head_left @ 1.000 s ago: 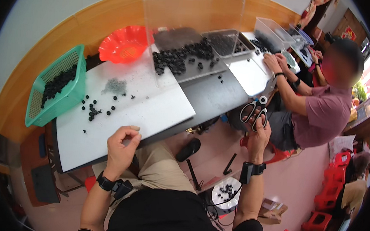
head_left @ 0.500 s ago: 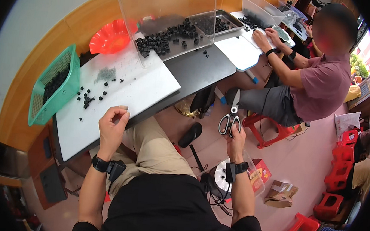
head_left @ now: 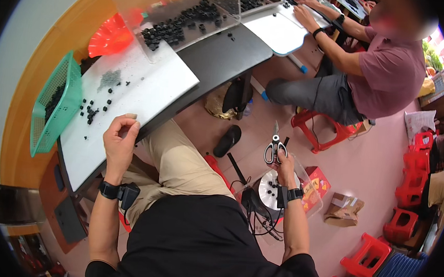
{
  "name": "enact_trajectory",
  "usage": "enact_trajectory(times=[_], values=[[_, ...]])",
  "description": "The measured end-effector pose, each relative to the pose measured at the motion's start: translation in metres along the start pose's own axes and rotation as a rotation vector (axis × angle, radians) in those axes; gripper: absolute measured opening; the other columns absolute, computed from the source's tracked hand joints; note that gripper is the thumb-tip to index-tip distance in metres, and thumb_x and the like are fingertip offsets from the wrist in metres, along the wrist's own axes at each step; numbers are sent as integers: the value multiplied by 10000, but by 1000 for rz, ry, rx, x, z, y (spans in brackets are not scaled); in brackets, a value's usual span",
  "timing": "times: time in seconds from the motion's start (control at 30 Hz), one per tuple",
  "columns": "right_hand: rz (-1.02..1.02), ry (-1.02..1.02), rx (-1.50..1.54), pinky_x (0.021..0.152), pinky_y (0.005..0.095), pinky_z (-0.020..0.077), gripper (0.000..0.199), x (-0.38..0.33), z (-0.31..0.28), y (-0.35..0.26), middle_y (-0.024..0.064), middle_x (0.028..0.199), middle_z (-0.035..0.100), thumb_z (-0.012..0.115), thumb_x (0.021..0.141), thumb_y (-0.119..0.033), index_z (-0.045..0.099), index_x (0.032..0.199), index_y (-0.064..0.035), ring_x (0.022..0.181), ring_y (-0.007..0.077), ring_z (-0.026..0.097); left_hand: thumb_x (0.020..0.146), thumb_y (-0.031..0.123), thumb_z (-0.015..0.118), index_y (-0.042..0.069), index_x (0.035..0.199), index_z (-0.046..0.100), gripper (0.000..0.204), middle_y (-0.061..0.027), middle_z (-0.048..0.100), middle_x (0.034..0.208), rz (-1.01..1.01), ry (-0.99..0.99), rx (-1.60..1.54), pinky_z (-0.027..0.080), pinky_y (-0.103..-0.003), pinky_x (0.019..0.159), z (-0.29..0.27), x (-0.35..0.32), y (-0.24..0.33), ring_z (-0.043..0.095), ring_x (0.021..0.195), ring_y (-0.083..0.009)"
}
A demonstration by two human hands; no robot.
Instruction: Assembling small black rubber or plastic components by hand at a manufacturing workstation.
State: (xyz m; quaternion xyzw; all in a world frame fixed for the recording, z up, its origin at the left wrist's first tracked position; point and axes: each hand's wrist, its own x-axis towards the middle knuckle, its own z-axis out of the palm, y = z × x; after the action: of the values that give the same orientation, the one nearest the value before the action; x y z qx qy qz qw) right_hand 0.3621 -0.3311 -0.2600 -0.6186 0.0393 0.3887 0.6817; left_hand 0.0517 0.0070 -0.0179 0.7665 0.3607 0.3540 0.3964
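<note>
My left hand (head_left: pixel 121 143) hovers at the near edge of the white board (head_left: pixel 156 85), fingers curled with thumb and fingertips close together. Whatever may be between them is hidden. Off the table, over the floor to my right, my right hand (head_left: pixel 286 168) grips a pair of scissors (head_left: pixel 274 147) by the dark-and-light handles, blades pointing away from me. Small black parts (head_left: pixel 91 113) lie loose on the board beyond my left hand. Behind them is a patch of tiny grey pieces (head_left: pixel 110 79).
A green basket (head_left: pixel 70 97) of black parts stands at the left, with a red scalloped bowl (head_left: pixel 111 35) behind. A clear bin (head_left: pixel 193 38) holds many black parts. Another person (head_left: pixel 386 73) works at the right. Below my right hand sits a clear box (head_left: pixel 304 177) holding a white dish (head_left: pixel 269 190).
The view has shifted, moving the table toward the upper left. My right hand still holds the scissors, whose blades now look shorter and are tilted differently. My left hand keeps its curled shape.
</note>
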Motion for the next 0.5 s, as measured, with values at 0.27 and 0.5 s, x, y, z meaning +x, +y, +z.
enact_trajectory(times=[0.27,0.5], values=[[-43,-93,-100,721,300,585,246,-55,-33,-52,25,952,663,616,986,-182,620,1189,-43,828,154,697,934,65,690,-12,999,662,104,-60,669,1116,18,-38,38,480,-225,847,-7,2,-8,595,924,-85],[-130,-93,280,920,409,564,401,-83,-91,-53,40,1076,642,610,735,155,591,1088,-36,983,218,677,939,59,688,-16,993,658,97,-85,663,1134,16,-56,-8,472,-231,884,-9,5,-13,596,958,-94]])
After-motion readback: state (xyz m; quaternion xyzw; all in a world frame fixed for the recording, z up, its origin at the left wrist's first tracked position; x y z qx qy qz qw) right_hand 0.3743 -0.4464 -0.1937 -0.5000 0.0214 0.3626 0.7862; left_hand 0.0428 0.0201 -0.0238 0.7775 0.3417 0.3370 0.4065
